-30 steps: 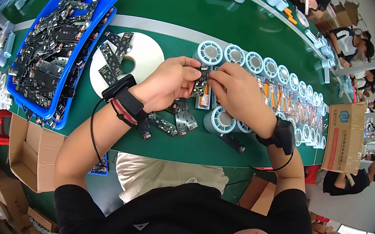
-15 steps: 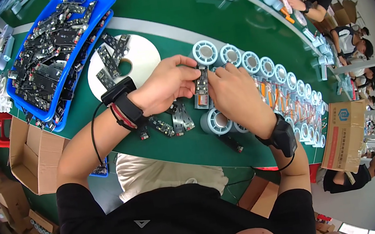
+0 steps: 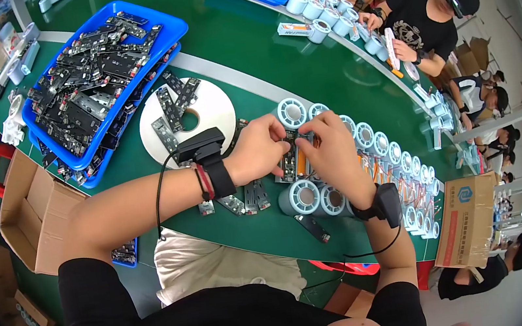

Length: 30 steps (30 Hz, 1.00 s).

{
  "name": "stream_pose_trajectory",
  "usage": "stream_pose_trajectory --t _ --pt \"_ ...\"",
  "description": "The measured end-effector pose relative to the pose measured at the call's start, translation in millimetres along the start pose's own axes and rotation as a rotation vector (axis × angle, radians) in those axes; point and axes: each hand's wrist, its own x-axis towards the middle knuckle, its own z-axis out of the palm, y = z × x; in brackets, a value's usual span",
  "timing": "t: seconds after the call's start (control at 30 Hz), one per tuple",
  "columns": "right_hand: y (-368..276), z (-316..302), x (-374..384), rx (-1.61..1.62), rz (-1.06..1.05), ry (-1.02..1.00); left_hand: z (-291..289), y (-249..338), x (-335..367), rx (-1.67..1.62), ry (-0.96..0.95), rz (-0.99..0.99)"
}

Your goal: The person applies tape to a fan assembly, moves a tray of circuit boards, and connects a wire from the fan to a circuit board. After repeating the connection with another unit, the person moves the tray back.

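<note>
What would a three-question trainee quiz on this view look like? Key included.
1. Multiple choice: what lies between the left hand and the right hand?
a) a roll of tape
b) a circuit board
c) a screwdriver
2. True or false: the blue tray sits to the left of the white disc.
3. Short answer: what colour are the round housings lined up by the right hand?

Key: 1 b; 2 true; 3 light blue.
</note>
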Motion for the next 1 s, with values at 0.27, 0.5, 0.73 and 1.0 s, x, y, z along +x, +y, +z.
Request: stream_pose_trajectory --t 0.27,0.5,0.73,1.0 --pt "12.4 -15.8 52.4 -0.135 -0.277 -0.074 6.2 2.4 -8.1 0.683 0.023 0.329" --pt "4.5 -8.9 71.5 0.023 -0.062 -0.499 -5.9 -16.9 -14.4 1.116 0.055 0.876" --pt "9.7 -9.3 79.3 0.011 -0.072 -0.499 -7.8 -2.6 -20.8 1.297 0.023 0.962" --pt "9.4 -8.4 81.9 0.001 -0.073 -0.506 -8.7 0.5 -23.1 1.244 -0.008 0.775"
